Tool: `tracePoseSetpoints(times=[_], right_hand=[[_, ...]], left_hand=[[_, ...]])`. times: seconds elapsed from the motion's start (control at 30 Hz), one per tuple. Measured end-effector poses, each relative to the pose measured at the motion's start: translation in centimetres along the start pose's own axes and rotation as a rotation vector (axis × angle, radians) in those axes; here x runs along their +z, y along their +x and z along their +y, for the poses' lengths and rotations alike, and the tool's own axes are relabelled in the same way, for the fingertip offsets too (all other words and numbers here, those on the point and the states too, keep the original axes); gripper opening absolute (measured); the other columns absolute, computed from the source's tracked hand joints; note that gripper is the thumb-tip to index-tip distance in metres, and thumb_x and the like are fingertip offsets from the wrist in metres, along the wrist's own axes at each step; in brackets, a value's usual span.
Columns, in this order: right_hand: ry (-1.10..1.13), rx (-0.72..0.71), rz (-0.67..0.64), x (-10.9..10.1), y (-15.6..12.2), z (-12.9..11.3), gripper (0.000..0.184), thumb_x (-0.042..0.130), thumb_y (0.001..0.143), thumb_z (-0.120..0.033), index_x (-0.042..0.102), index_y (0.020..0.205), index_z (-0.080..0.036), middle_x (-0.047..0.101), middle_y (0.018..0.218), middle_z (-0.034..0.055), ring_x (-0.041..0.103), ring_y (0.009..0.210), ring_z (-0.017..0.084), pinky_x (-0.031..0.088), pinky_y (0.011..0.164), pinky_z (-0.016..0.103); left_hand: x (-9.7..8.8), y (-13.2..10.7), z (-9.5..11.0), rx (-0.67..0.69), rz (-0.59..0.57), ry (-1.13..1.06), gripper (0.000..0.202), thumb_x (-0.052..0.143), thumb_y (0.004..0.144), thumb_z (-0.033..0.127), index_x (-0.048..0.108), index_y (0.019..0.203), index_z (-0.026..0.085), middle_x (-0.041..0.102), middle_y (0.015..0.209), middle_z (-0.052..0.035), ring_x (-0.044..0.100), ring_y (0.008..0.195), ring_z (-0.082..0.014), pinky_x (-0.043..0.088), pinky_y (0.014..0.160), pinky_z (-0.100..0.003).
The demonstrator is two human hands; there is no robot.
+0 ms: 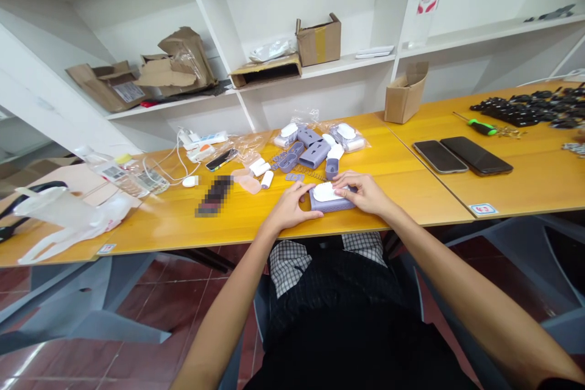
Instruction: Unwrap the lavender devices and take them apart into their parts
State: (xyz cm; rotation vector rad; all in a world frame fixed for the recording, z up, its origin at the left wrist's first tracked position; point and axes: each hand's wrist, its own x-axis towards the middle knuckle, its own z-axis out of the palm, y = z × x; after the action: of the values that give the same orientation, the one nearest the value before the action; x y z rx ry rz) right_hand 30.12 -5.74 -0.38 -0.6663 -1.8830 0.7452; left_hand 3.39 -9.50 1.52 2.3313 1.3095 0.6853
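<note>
On the table close to my body lies a purple plastic housing (336, 205) with a white oval piece (325, 192) on its top. My left hand (292, 207) grips its left end, the thumb along the front side and the fingers behind. My right hand (363, 192) is closed over the right end, its fingertips on the white piece. Just beyond lie more purple housings (314, 154), a small purple cup-shaped part (332, 168), metal springs (311, 173) and white capsule-shaped pieces (267, 180).
To the right are two phones (476, 155), a green-handled screwdriver (482, 127) and a heap of black parts (516, 106). Bottles (132, 173), a plastic bag (82, 219) and white cables (176, 164) occupy the left. Shelves with cardboard boxes (319, 42) stand behind the table (411, 189).
</note>
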Motion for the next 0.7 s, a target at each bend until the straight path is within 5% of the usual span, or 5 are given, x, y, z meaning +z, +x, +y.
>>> tracePoseSetpoints(times=[0.7], right_hand=[[0.039,0.055,0.027,-1.0,-0.2,0.6,0.032,0.078,0.089,-0.056,0.084,0.082,-0.026,0.084,0.097,0.0099,0.077,0.100,0.033,0.058,0.097,0.053]], left_hand=[[0.1,0.1,0.5,0.019,-0.015,-0.017,0.080,0.087,0.079,0.059,0.063,0.146,0.023,0.055,0.102,-0.0037,0.059,0.090,-0.0247,0.056,0.089,-0.041]])
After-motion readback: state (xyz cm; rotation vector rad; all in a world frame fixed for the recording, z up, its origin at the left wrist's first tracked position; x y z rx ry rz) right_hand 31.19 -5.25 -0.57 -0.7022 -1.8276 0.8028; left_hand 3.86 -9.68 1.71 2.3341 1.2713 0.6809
